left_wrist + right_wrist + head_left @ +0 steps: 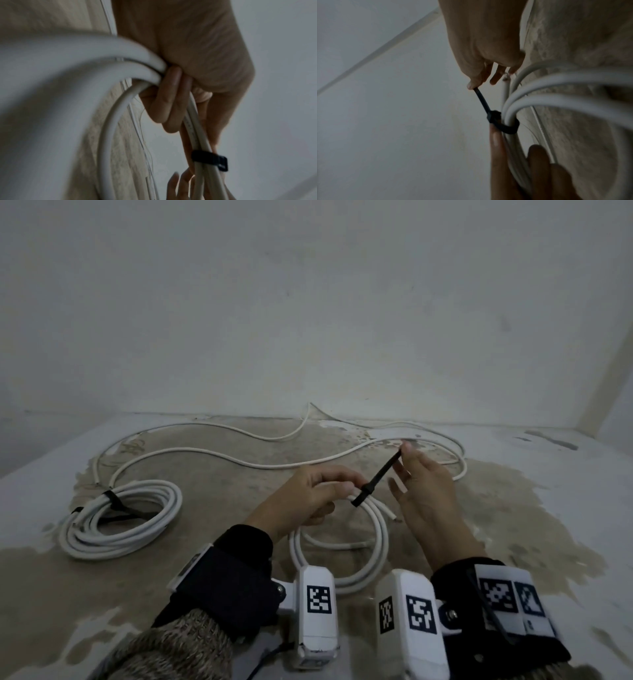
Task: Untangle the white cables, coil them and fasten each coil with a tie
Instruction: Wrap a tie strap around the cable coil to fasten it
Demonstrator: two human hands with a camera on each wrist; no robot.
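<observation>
Both forearms reach forward side by side; the left hand (310,494) is curled in a closed grip, the right hand (424,484) pinching with thumb and forefinger, other fingers loose.

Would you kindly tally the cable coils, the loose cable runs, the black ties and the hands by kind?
Coiled white cables: 2, the tied coil and the held coil
Loose white cable on the table: separate pieces cannot be told apart
Black ties: 2, and
Hands: 2, left hand, right hand
Total: 6
</observation>
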